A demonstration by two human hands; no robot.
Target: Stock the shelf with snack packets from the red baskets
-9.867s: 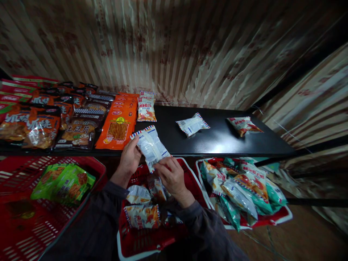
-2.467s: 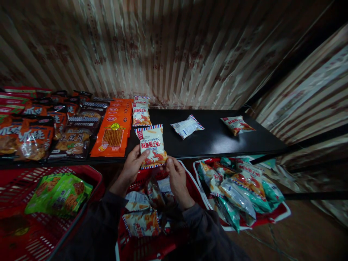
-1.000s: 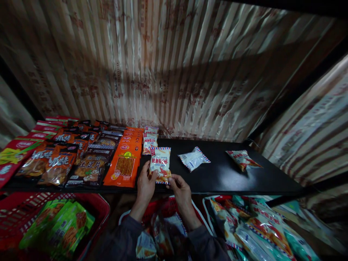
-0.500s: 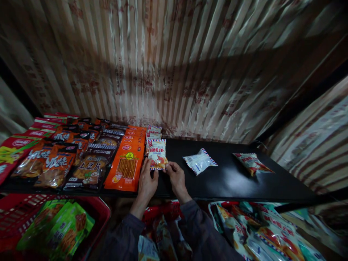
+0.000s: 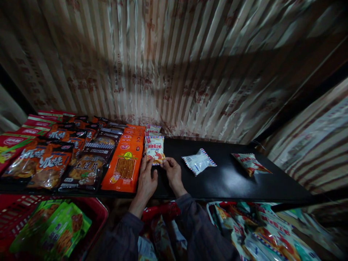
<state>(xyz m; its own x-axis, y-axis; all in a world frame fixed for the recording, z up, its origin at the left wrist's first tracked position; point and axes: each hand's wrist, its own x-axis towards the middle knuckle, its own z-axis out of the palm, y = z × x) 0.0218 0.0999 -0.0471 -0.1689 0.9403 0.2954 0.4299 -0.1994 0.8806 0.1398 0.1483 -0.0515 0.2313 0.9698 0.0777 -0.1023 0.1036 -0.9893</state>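
Note:
A small white snack bag (image 5: 154, 148) with a red-and-blue striped edge and an orange picture lies at the front of a short row of like bags (image 5: 153, 128). My left hand (image 5: 147, 181) has its fingertips on the bag's lower left corner. At the lower right corner, my right hand (image 5: 173, 175) pinches the edge between thumb and fingers. Just left of the row are overlapping orange snack packets (image 5: 124, 170). To the right on the black shelf (image 5: 174, 188), one white bag (image 5: 199, 162) lies back side up and another snack bag (image 5: 250, 164) lies farther off.
Brown potato-chip bags (image 5: 84, 166), orange-and-black bags (image 5: 51, 165) and red bags (image 5: 13, 145) fill the shelf's left side. Below its front edge stand a red basket (image 5: 102, 214) with green packets (image 5: 59, 232) and containers of more snack bags (image 5: 277, 232). A striped curtain (image 5: 168, 65) hangs behind.
Both hands have slid the white snack bag slightly back, closer against the bags behind it. The view has shifted a little. The other bags on the shelf have stayed in place.

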